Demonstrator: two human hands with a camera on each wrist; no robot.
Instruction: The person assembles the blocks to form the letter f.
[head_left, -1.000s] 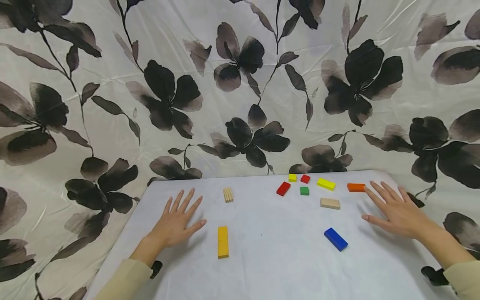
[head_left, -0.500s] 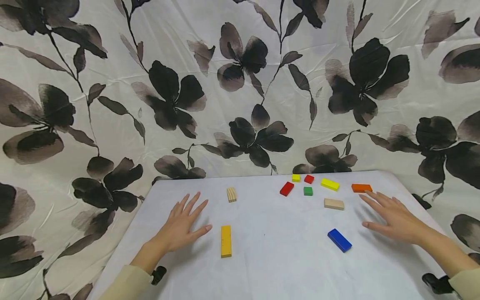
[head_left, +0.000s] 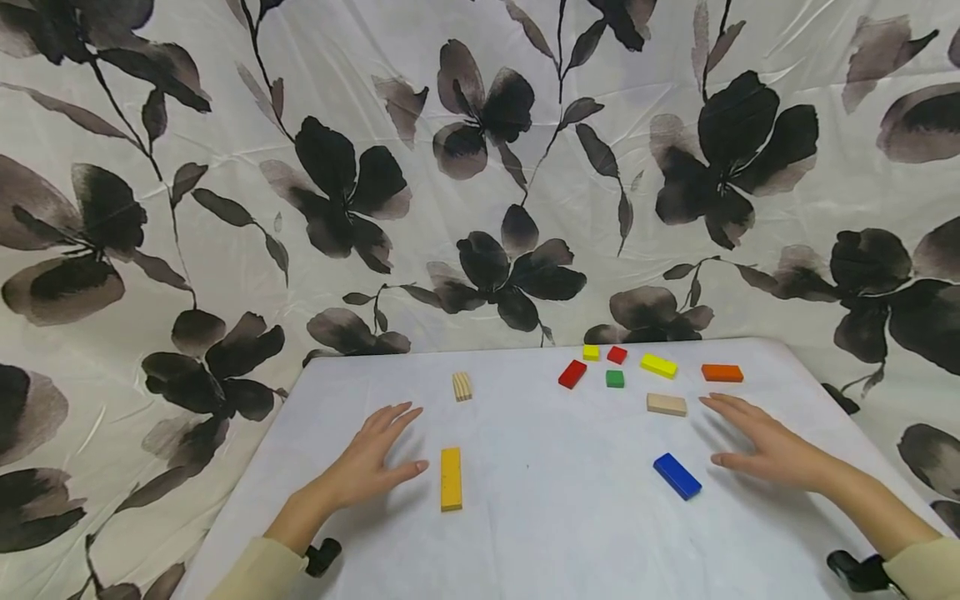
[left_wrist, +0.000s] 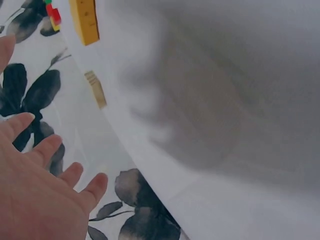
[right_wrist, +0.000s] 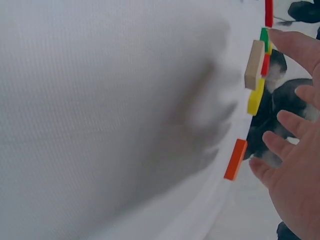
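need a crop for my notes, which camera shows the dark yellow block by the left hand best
The head view: the dark yellow block shows whole, with nothing in front of it, beside the left hand. The left wrist view shows only part, cut off by the top edge; the right wrist view does not show it.

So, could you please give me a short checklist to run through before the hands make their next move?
1. Left hand free: ok, it holds nothing.
2. Right hand free: ok, it holds nothing.
3. Golden-yellow block unobstructed: ok, nothing lies on it.
4. Blue block aligned with the golden-yellow block: not ok, it lies at a slant.
5. Right hand clear of the plain wooden block: ok, a gap shows.
6. Striped wooden block a single piece: cannot tell.
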